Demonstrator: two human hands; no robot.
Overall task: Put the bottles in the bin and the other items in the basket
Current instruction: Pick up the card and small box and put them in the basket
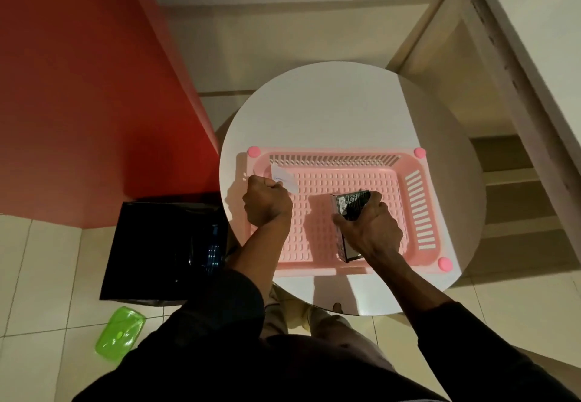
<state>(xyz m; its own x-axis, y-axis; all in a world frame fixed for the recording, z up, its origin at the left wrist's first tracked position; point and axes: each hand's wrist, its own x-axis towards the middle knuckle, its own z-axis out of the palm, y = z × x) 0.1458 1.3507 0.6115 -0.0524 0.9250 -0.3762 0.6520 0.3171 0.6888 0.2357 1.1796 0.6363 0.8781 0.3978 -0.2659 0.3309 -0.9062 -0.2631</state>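
A pink slotted basket [421, 213] sits on a round white table [339, 109]. Over the basket's left end, my left hand [267, 202] is closed on a small white slip of paper [284, 177]. Over the middle of the basket, my right hand [367, 225] grips a dark box [349, 205] with printed labels, its lower end near the basket floor. A black-lined bin [163, 244] stands on the floor left of the table, with bottles faintly visible inside [212, 252].
A red wall panel [94, 87] rises behind the bin. A green plastic lid [119, 332] lies on the tiled floor in front of the bin. A pale cabinet and steps [503, 118] stand to the right of the table.
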